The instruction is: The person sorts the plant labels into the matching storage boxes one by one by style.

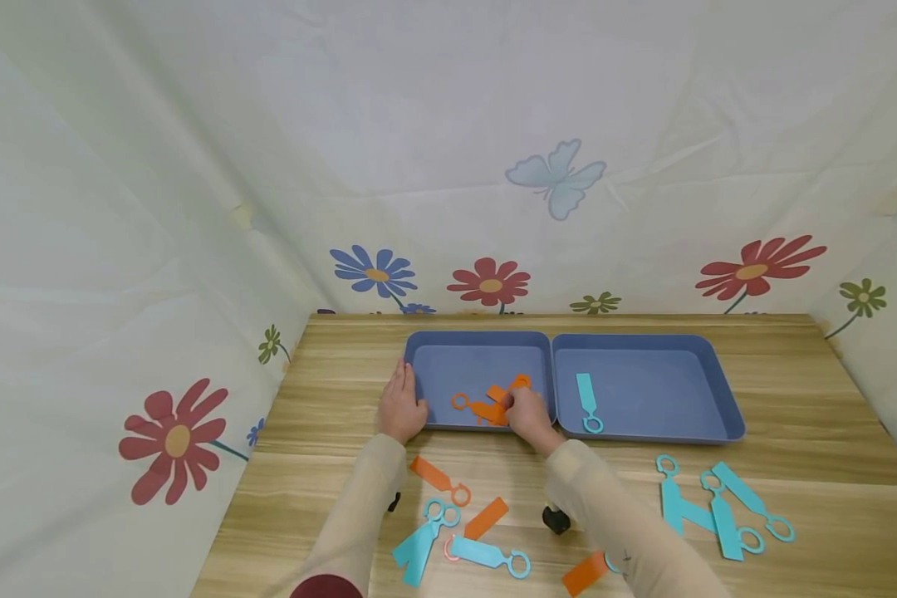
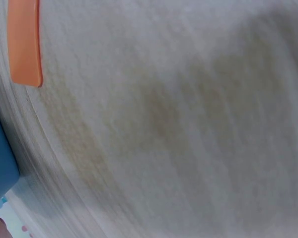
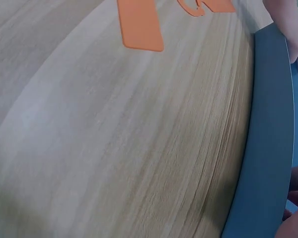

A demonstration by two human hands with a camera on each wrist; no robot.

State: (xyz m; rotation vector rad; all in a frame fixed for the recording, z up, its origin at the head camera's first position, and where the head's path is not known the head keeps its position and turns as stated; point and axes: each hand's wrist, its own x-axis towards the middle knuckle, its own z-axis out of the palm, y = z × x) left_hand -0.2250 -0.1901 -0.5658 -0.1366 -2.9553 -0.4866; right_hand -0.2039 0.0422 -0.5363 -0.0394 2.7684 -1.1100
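Two shallow blue trays stand side by side. My left hand (image 1: pixel 402 407) holds the left tray (image 1: pixel 448 359) at its left front corner, fingers along the side wall and thumb over the rim. Over that tray's front right part, my right hand (image 1: pixel 529 418) has its fingers curled and pinches an orange tag (image 1: pixel 497 393), a flat strip with a ring; the fingertips are partly hidden. Other orange tags (image 1: pixel 486 411) lie beneath and beside it. The right wrist view shows curled fingers (image 3: pixel 294 196) behind the tray's front wall (image 3: pixel 268 124).
The right tray (image 1: pixel 650 390) contains one turquoise tag (image 1: pixel 586 394). In front of the trays lie orange tags (image 1: pixel 433 473) and turquoise tags (image 1: pixel 478 551), with several more turquoise tags (image 1: pixel 727 523) at the right. A small black object (image 1: pixel 556 520) sits between the forearms. A flowered curtain (image 1: pixel 448 166) hangs behind.
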